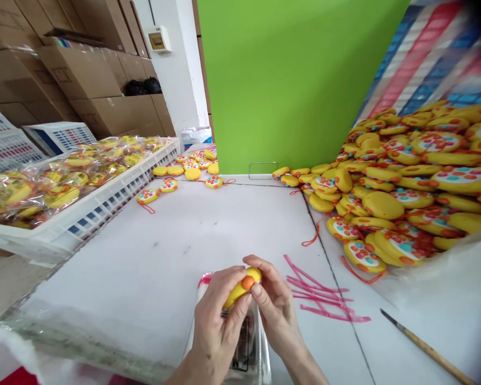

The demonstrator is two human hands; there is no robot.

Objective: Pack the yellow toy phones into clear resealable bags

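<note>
My left hand [218, 315] and my right hand [274, 305] meet low in the middle of the view, both with fingers closed round one yellow toy [243, 286] that has an orange knob. Under my hands lies a clear plastic bag [248, 342] with a pink top edge and a dark printed label. Several pink twist ties [320, 299] lie on the white table just right of my right hand. A big heap of the same yellow toys [409, 187], with coloured buttons and red cords, fills the right side.
A white crate [88, 211] of bagged yellow toys stands at the left. More loose toys [188, 171] lie at the far end by a green panel [292, 80]. A thin brush [425, 347] lies at the lower right. Cardboard boxes [84, 69] are stacked behind.
</note>
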